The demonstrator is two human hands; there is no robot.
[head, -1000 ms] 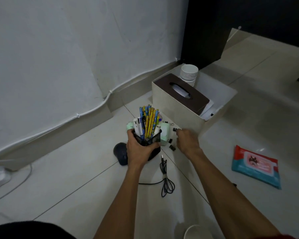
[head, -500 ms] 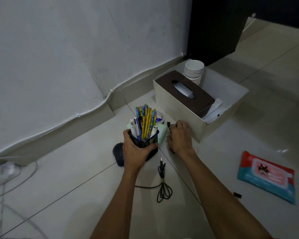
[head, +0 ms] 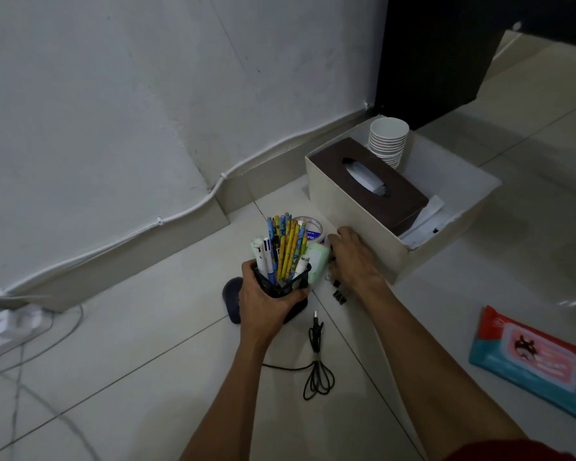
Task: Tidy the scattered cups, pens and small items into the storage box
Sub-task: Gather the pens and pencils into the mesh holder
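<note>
My left hand (head: 266, 304) grips a black mesh pen holder (head: 281, 287) full of pens and pencils (head: 286, 247), held upright just above the floor. My right hand (head: 356, 257) reaches down beside it onto small black binder clips (head: 340, 296) on the tiles; its fingers are curled over some of them, and what they hold is hidden. The white storage box (head: 356, 224) stands just beyond, holding a brown tissue box (head: 373, 181), a stack of white cups (head: 388, 141) and papers (head: 426, 221).
A tape roll (head: 311, 227) and a pale green case (head: 318, 266) lie behind the holder. A dark mouse (head: 231, 299) sits left of my hand, a black cable (head: 318, 361) in front, a wet-wipes pack (head: 536, 357) at right. A power strip (head: 0, 327) lies by the wall.
My right hand has moved down and left onto the binder clips next to the green case. The left hand keeps its grip on the pen holder; the view has shifted slightly.
</note>
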